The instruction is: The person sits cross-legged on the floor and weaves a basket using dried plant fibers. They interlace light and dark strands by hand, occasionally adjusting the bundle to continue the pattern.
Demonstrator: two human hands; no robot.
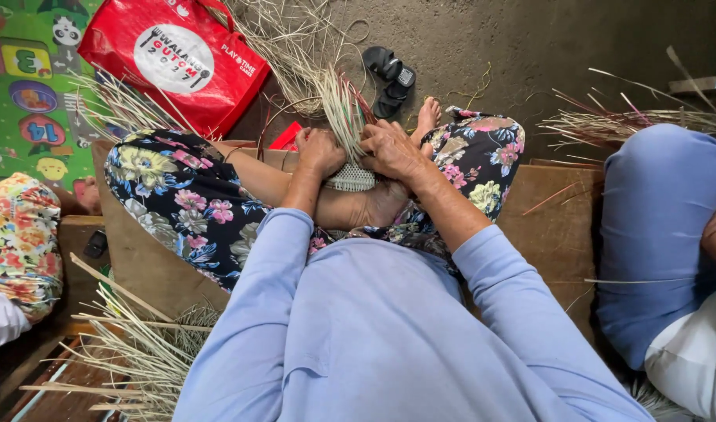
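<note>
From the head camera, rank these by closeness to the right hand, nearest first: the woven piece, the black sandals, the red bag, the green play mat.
Measured from the right hand:
1. Woven piece: touching it, just left, between both hands.
2. Black sandals: on the floor straight ahead, beyond the foot.
3. Red bag: ahead and well to the left.
4. Green play mat: far left, past the bag.

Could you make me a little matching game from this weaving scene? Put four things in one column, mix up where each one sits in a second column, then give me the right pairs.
Things:
1. woven piece
2. red bag
3. black sandals
4. play mat

Places:
A. on the bare ground beyond the person's foot
B. far left, under the red bag's edge
C. between the left hand and right hand, on the lap
D. upper left, among loose strips

Pairs: 1-C, 2-D, 3-A, 4-B
</note>
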